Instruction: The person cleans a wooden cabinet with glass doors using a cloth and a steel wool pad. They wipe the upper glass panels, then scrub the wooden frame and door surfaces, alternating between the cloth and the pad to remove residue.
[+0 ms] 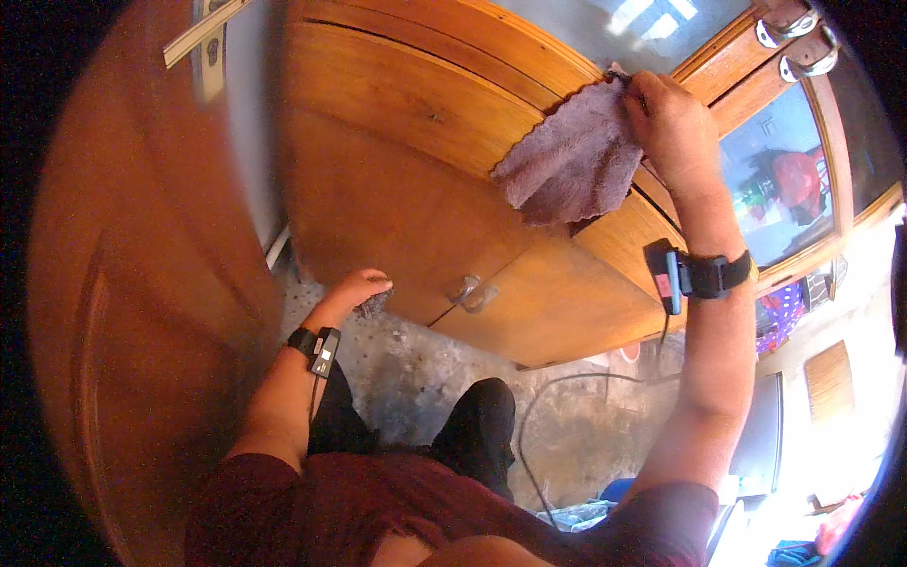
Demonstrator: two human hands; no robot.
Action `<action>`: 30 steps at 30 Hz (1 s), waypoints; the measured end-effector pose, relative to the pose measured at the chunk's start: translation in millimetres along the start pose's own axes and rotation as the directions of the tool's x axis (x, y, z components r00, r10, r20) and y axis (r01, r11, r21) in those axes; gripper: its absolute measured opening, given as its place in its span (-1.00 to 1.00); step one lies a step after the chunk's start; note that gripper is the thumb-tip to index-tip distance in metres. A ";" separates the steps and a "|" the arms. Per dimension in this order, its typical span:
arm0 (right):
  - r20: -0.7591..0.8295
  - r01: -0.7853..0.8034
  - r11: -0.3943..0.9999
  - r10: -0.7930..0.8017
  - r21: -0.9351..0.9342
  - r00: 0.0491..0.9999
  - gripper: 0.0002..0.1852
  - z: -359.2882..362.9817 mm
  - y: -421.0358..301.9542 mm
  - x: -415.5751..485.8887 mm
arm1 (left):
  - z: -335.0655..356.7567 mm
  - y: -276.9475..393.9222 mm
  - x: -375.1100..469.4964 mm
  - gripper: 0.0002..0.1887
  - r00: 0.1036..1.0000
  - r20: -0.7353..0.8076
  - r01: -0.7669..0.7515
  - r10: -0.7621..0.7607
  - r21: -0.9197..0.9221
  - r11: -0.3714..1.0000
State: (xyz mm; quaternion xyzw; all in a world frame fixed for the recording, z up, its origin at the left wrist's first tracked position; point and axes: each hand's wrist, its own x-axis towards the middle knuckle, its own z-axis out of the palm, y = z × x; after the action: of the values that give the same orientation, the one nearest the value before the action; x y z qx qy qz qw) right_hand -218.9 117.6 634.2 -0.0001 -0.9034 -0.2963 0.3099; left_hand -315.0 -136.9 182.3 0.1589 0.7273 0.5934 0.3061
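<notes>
My right hand [669,120] is raised at the upper right and grips a corner of a mauve cloth [574,159]. The cloth hangs spread against the drawer fronts of a wooden cabinet [425,113], just below its glass panes. Lower down and to the left, my left hand [361,287] is closed on a small dark grey bunched thing [372,305], perhaps a cloth or scrubbing pad. That hand is near the lower cabinet door, whose metal handles [471,292] sit by the seam between two doors. Both wrists carry strapped devices with cables.
A brown wooden door [156,283] with a metal lock plate [211,57] stands open at the left. Metal handles [808,49] stick out from the glass doors at the upper right. A dark cable [523,432] loops over the stained floor [411,375]. Plastic bags [581,516] lie at the lower right.
</notes>
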 end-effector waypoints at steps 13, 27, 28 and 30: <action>0.153 0.202 0.979 -0.194 -0.038 0.969 -0.81 -20.2 -8.7 41.6 | 10.7 -7.7 23.4 -0.49 0.992 0.125 -0.013 0.005 0.064 0.998; 0.044 0.265 0.953 -0.261 -0.147 0.964 -0.79 -5.9 -40.1 79.3 | 10.0 -13.2 21.1 -0.51 0.991 0.122 0.035 -0.048 0.100 0.994; 0.040 0.298 0.943 -0.295 -0.149 0.955 -0.81 -7.0 -36.9 77.6 | 9.8 -12.6 19.6 -0.50 0.992 0.120 0.025 -0.039 0.118 0.993; 0.185 0.318 0.924 -0.281 -0.214 0.942 -0.81 -12.7 -26.5 69.3 | 9.7 -12.1 16.4 -0.50 0.993 0.112 0.011 -0.023 0.108 0.994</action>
State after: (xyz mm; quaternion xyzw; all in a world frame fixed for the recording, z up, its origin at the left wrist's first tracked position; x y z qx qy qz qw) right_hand -272.6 76.2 666.9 0.0783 -0.8710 -0.4467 0.1892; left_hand -319.8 -122.7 165.4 0.2021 0.7409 0.5410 0.3428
